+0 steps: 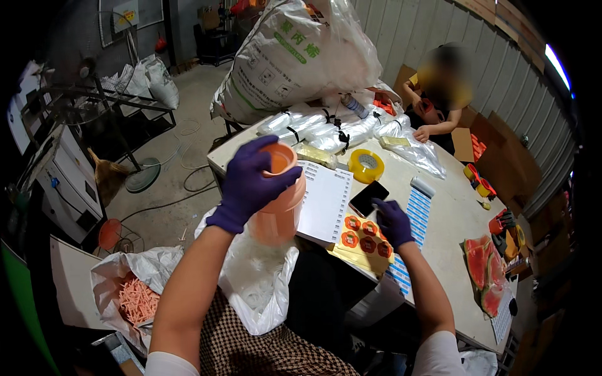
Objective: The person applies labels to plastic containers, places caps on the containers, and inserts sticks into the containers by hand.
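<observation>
My left hand (249,182), in a purple glove, is closed around the neck of a translucent peach-orange plastic bottle (276,219). It holds the bottle upright, its wide round mouth facing up, above an open white bag (263,294) at my lap. My right hand (394,224), gloved in purple too, is over the table beside a dark phone (369,198). Its fingers are drawn together in a pinch; whatever is between them is too small to make out. Below it lies a sheet of round orange stickers (359,243). A strip of blue-and-white labels (416,219) runs alongside.
An open notebook (323,203) and yellow tape (365,166) lie on the table (451,250). Clear plastic bundles (345,128) and a big white sack (295,62) stand behind. Cut watermelon (484,269) is at right. A sack of peach strips (135,301) stands left. A person (439,94) works opposite.
</observation>
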Motion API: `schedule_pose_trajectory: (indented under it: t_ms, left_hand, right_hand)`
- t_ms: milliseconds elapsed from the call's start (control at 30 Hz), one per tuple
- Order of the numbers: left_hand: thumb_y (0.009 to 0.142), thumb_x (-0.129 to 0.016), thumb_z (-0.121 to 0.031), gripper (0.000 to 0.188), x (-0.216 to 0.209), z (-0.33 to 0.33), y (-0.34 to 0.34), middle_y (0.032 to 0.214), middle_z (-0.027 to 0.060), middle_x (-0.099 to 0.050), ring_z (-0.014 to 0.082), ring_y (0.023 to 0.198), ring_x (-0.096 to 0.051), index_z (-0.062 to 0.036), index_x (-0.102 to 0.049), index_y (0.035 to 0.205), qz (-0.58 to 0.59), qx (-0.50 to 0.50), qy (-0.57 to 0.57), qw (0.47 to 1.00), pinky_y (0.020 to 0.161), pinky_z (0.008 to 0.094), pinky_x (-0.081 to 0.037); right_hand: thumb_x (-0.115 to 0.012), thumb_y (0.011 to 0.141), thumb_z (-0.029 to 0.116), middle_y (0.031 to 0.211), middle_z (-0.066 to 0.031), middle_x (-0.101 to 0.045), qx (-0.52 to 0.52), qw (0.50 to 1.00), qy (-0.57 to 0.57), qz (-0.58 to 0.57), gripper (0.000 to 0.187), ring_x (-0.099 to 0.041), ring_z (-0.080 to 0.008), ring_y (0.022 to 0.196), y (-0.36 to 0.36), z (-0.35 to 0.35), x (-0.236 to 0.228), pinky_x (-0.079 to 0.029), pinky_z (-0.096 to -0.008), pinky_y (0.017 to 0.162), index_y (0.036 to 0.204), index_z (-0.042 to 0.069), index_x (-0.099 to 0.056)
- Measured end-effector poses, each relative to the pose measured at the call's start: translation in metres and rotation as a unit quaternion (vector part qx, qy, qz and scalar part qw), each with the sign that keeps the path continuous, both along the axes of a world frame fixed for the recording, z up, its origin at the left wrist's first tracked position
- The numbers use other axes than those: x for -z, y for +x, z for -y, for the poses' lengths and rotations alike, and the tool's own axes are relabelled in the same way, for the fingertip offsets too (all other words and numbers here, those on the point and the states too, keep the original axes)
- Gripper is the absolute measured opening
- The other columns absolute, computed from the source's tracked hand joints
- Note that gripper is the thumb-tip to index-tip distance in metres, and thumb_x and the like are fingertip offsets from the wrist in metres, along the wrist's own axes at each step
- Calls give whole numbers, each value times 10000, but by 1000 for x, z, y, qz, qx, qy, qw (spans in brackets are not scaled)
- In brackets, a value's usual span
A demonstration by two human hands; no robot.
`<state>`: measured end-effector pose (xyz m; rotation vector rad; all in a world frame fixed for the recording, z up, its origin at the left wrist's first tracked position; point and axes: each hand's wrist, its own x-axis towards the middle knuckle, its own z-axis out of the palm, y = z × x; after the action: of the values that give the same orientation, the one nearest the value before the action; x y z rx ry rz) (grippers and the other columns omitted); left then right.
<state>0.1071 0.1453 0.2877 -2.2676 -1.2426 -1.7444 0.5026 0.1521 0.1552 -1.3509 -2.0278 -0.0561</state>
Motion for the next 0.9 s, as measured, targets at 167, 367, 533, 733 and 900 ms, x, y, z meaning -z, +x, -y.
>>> schedule_pose_trajectory:
  t_ms: [167,367,533,733,900]
  left_hand:
    - [683,-899,-286,404,-3,-19,-4,1137,175,-732,273,1000,-719,-27,-597,615,-37,-10,-37,999,828,349,-568]
    - [668,-868,-268,354,-5,-19,1,1128,172,-735,270,952,-716,-29,-617,601,-51,21,-44,998,794,358,-566]
    - [672,-872,-269,357,-3,-16,-8,1127,167,-736,268,935,-709,-27,-618,607,-57,6,-30,998,797,358,-563]
    - [707,-867,-264,346,-17,11,-10,1134,171,-733,275,890,-714,0,-646,673,-55,15,-25,998,792,345,-563]
    - [836,-818,-296,365,4,105,-51,999,149,-757,219,857,-726,13,-752,1018,134,98,-377,911,810,318,-559]
  right_hand:
    - [-630,938,420,1071,-100,-644,-7,995,-95,32,303,-675,-319,903,-121,-61,-4,-550,-433,754,1128,215,-747]
    - [-602,944,385,1057,-107,-628,55,983,-158,77,252,-660,-320,926,-156,-96,27,-546,-463,806,965,190,-760]
    - [-570,955,405,1119,-133,-614,84,979,-161,96,314,-654,-310,1008,-169,-100,27,-553,-463,838,1164,218,-711]
    - [-591,970,350,1267,-173,-672,40,889,-377,-257,378,-656,-233,1080,-100,-177,49,-514,-372,926,1289,171,-685]
    - [-605,991,195,1117,-122,-674,-41,886,-182,-424,354,-602,-216,999,-117,-80,2,-465,-333,919,1305,44,-670]
